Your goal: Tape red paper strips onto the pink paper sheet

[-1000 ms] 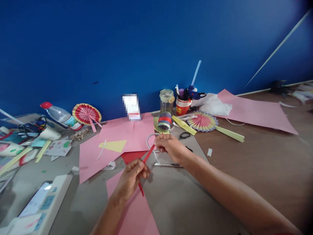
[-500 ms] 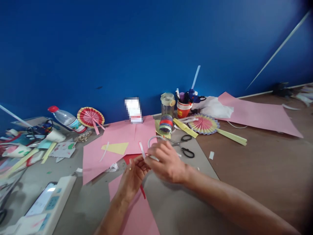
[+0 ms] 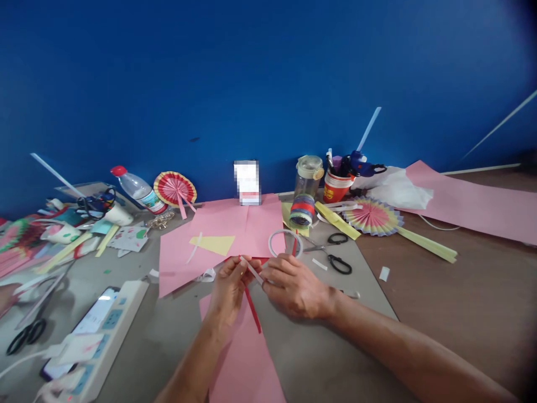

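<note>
A thin white strip (image 3: 253, 272) with a red tip stretches between my two hands. My left hand (image 3: 229, 288) pinches its upper end. The fingers of my right hand (image 3: 296, 286) are closed on its lower end. A narrow red strip (image 3: 253, 310) hangs down beside my left hand, over pink paper (image 3: 245, 364). Just above my right hand lies a white tape ring (image 3: 272, 244), next to black-handled scissors (image 3: 340, 263). Beyond my hands, a yellow paper piece (image 3: 216, 244) rests on large pink sheets (image 3: 235, 218).
A phone (image 3: 249, 187) stands against the blue wall. To its right are a clear cup (image 3: 308, 182), red paper cups (image 3: 335, 190) and a folded fan (image 3: 373, 215). On the left are a bottle (image 3: 136, 187), a power strip (image 3: 111, 336) and part of another person's hand (image 3: 6, 299).
The view has shifted left. The tape ring, earlier at my right hand, now lies apart above it. My right hand has come down onto the white strip. Another person's hand shows at the left edge.
</note>
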`<state>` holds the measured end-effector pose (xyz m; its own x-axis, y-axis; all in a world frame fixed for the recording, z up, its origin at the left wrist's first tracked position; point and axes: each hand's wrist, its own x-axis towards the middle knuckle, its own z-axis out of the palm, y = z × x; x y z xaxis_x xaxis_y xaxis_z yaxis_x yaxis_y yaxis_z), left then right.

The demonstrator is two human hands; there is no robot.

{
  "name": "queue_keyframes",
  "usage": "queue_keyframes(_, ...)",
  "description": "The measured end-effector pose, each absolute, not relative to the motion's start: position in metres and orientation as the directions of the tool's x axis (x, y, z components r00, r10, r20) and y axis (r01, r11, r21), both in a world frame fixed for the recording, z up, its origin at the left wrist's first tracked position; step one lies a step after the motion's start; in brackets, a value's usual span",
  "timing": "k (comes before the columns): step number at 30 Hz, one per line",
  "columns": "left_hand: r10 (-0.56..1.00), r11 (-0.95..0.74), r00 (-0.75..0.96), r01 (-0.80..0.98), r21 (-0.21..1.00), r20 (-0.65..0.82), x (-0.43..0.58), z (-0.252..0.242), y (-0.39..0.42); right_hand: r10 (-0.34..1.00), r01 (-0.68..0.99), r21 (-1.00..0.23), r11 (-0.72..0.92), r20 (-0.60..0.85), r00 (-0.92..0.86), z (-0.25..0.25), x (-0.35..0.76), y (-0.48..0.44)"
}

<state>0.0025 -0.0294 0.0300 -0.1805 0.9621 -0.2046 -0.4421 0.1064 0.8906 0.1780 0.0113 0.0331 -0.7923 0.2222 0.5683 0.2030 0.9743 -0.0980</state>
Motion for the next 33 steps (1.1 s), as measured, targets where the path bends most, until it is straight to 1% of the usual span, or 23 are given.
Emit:
queue_keyframes(2,0.959,0.096,-0.207,-0.399,0.912,-0.192,0.003,0.029,-0.03,0.259,0.201,-0.164,0.966,0.575,-0.776,0.034,0.18,0.013)
queue_keyframes(6,0.954,0.069,-0.253,-0.329,0.942,-0.158,0.005,0.03,-0.03,0.376,0.185,-0.351,0.918,0.621,-0.687,0.036,0.186,0.02)
queue_keyframes(9,0.944,0.053,-0.297,-0.291,0.955,-0.143,0.004,0.03,-0.03,0.528,0.191,-0.528,0.828,0.617,-0.583,0.039,0.185,0.02)
queue_keyframes(10,0.942,0.053,-0.305,-0.281,0.958,-0.142,0.004,0.029,-0.03,0.599,0.19,-0.61,0.769,0.584,-0.549,0.04,0.182,0.019)
queue_keyframes(12,0.942,0.065,-0.302,-0.264,0.962,-0.146,0.004,0.027,-0.031,0.734,0.193,-0.772,0.605,0.448,-0.51,0.042,0.176,0.014)
queue_keyframes(13,0.945,0.075,-0.291,-0.258,0.963,-0.151,0.005,0.026,-0.032,0.787,0.207,-0.834,0.512,0.359,-0.502,0.042,0.172,0.011)
queue_keyframes(15,0.95,0.095,-0.265,-0.248,0.964,-0.162,0.008,0.024,-0.034,0.851,0.238,-0.908,0.346,0.197,-0.487,0.041,0.165,0.006)
queue_keyframes(16,0.953,0.102,-0.255,-0.244,0.964,-0.166,0.009,0.023,-0.035,0.863,0.245,-0.926,0.286,0.137,-0.486,0.04,0.162,0.004)
queue_keyframes(18,0.956,0.112,-0.24,-0.24,0.964,-0.171,0.012,0.022,-0.037,0.868,0.249,-0.946,0.21,0.063,-0.493,0.039,0.159,0.003)
queue_keyframes(23,0.958,0.118,-0.226,-0.254,0.96,-0.178,0.012,0.021,-0.039,0.874,0.245,-0.967,0.075,-0.055,-0.482,0.04,0.162,0.009)
queue_keyframes(28,0.958,0.141,-0.196,-0.317,0.938,-0.211,0.011,0.025,-0.039,0.854,0.272,-0.961,0.051,-0.099,-0.511,0.045,0.168,0.016)
queue_keyframes(33,0.957,0.204,-0.117,-0.383,0.901,-0.267,0.012,0.032,-0.039,0.835,0.299,-0.949,0.099,-0.084,-0.544,0.044,0.172,0.021)
